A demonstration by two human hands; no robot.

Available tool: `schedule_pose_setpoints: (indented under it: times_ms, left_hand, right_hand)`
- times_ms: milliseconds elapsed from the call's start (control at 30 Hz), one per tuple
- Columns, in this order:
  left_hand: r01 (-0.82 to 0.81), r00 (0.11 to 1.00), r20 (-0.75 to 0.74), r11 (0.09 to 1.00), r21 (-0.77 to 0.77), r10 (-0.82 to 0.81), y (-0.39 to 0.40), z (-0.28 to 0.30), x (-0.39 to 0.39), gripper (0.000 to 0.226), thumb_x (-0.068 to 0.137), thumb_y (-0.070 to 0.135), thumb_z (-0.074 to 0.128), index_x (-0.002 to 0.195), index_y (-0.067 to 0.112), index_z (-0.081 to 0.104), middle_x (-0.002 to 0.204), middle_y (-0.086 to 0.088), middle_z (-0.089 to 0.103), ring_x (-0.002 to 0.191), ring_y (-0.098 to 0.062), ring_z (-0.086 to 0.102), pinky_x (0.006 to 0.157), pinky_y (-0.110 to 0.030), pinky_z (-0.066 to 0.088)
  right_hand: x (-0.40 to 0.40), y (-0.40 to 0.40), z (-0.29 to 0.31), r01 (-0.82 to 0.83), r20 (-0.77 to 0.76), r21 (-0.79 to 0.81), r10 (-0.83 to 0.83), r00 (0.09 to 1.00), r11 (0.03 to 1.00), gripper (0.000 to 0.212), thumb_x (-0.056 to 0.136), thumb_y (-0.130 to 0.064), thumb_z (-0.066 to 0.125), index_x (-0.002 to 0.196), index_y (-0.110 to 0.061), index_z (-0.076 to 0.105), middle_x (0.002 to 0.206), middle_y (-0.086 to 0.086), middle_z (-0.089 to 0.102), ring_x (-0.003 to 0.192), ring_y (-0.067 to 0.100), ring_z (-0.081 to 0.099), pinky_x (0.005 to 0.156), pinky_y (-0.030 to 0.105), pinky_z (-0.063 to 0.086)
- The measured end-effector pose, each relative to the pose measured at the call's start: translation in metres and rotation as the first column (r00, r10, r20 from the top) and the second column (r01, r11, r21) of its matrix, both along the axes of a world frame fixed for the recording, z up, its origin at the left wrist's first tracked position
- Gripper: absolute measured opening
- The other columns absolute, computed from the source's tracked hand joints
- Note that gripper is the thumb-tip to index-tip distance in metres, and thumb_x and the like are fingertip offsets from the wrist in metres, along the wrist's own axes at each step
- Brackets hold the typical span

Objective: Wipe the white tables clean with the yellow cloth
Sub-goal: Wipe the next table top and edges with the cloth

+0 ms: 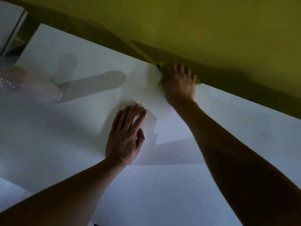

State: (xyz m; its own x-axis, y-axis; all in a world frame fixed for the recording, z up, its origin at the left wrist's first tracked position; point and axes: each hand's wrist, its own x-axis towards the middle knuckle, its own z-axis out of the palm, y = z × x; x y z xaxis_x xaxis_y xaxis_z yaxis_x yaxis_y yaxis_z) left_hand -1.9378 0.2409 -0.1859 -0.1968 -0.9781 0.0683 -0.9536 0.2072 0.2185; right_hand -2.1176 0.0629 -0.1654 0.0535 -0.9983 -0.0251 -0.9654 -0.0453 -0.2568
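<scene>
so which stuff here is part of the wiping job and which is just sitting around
Job: yellow cloth under the right hand; white table; left hand resting flat on it.
Lying about: pale bottle on its side, far left; yellow wall behind.

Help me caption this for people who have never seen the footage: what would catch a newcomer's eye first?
First, the right hand, spread flat on the yellow cloth at the far edge of the white table, right against the olive-yellow wall. Next, the left hand, resting nearer the middle of the table with straight fingers. At far left stands a blurred pale pink bottle-like thing, throwing two long shadows.
</scene>
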Motion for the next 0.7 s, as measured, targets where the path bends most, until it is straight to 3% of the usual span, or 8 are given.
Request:
schedule_pose_setpoints:
  times_ms: [133, 267, 367, 500, 600, 700]
  left_hand:
    - [0.002, 1.0, 0.021, 1.0, 0.008, -0.002, 0.0, 0.001, -0.002, 0.061, 0.102, 0.025, 0.037, 0.163, 0.02, 0.031, 0.17, -0.01, 0.026, 0.158, -0.031, 0.023, 0.127, -0.052, 0.023]
    - [-0.017, 1.0, 0.02, 1.0, 0.005, 0.017, 0.0, 0.0, -0.003, 0.061, 0.102, 0.025, 0.036, 0.162, 0.021, 0.032, 0.17, -0.009, 0.026, 0.158, -0.031, 0.023, 0.129, -0.049, 0.019]
    - [-0.025, 0.999, 0.021, 1.0, 0.009, 0.025, -0.001, 0.001, -0.006, 0.06, 0.102, 0.025, 0.036, 0.162, 0.02, 0.033, 0.17, -0.009, 0.026, 0.158, -0.031, 0.023, 0.129, -0.049, 0.018]
    - [-0.013, 1.0, 0.019, 1.0, 0.011, 0.013, -0.001, 0.002, -0.004, 0.061, 0.101, 0.024, 0.038, 0.162, 0.02, 0.033, 0.17, -0.009, 0.026, 0.158, -0.03, 0.023, 0.128, -0.05, 0.02]
    - [-0.013, 1.0, 0.018, 1.0, 0.013, 0.013, -0.001, 0.001, -0.002, 0.062, 0.101, 0.023, 0.038, 0.162, 0.02, 0.031, 0.171, -0.007, 0.024, 0.159, -0.028, 0.02, 0.128, -0.05, 0.021]
    - [-0.004, 1.0, 0.008, 1.0, 0.0, 0.004, -0.001, 0.003, -0.002, 0.061, 0.101, 0.022, 0.04, 0.162, 0.019, 0.033, 0.17, -0.007, 0.026, 0.158, -0.028, 0.022, 0.128, -0.049, 0.021]
  right_hand:
    - [-0.09, 0.033, 0.0, 0.094, -0.036, -0.044, -0.096, 0.995, 0.995, 0.035, 0.099, -0.036, 0.035, 0.118, -0.011, 0.049, 0.113, 0.018, 0.055, 0.106, 0.038, 0.053, 0.088, 0.05, 0.041]
    - [-0.104, 0.038, 0.001, 0.119, -0.036, -0.023, -0.12, 0.992, 0.993, 0.032, 0.099, -0.031, 0.036, 0.12, -0.01, 0.048, 0.115, 0.019, 0.053, 0.108, 0.039, 0.051, 0.09, 0.051, 0.039]
    - [-0.079, 0.028, 0.002, 0.12, 0.069, 0.022, -0.121, 0.99, 0.993, 0.036, 0.1, -0.033, 0.041, 0.131, -0.019, 0.051, 0.125, 0.015, 0.053, 0.118, 0.037, 0.048, 0.098, 0.05, 0.034]
    - [0.005, -0.005, 0.005, -0.069, 0.179, 0.073, 0.055, 0.982, 0.995, 0.044, 0.099, -0.039, 0.046, 0.143, -0.036, 0.046, 0.137, 0.007, 0.051, 0.127, 0.033, 0.045, 0.105, 0.049, 0.031]
    - [0.056, -0.021, 0.006, -0.162, 0.16, 0.067, 0.15, 0.976, 0.985, 0.052, 0.098, -0.039, 0.048, 0.149, -0.036, 0.038, 0.138, 0.003, 0.049, 0.13, 0.031, 0.043, 0.107, 0.05, 0.031]
    - [0.046, -0.017, 0.001, -0.186, 0.108, 0.037, 0.181, 0.978, 0.982, 0.053, 0.099, -0.038, 0.048, 0.151, -0.032, 0.035, 0.139, 0.004, 0.048, 0.129, 0.032, 0.044, 0.105, 0.05, 0.033]
